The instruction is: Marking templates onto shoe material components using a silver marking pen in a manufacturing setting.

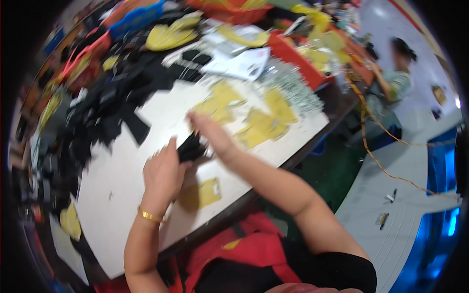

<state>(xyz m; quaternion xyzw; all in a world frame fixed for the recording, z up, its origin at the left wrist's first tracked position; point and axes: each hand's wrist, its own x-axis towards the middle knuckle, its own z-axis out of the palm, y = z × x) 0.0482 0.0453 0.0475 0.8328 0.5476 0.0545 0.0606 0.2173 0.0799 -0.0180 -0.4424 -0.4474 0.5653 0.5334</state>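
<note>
Between my two hands is a small black fabric piece (191,148), dark and folded, just above the white tabletop. My left hand (163,168), with a gold bracelet at the wrist, has its thumb and fingers closed at the near left end of this piece. Across its far right side lies my right hand (212,134), smeared by motion; its fingers and grip are not clear. A flat yellow piece (202,192) with a small white mark lies right of my left wrist. Beyond my right hand, several yellow pieces (264,128) are spread on the table.
Black fabric pieces (105,97) heap along the table's left and far side. A pile of pale grey strips (293,88) sits at the far right, beside a red bin (298,58). White papers (239,63) lie behind. Another person (391,88) sits beyond the right edge.
</note>
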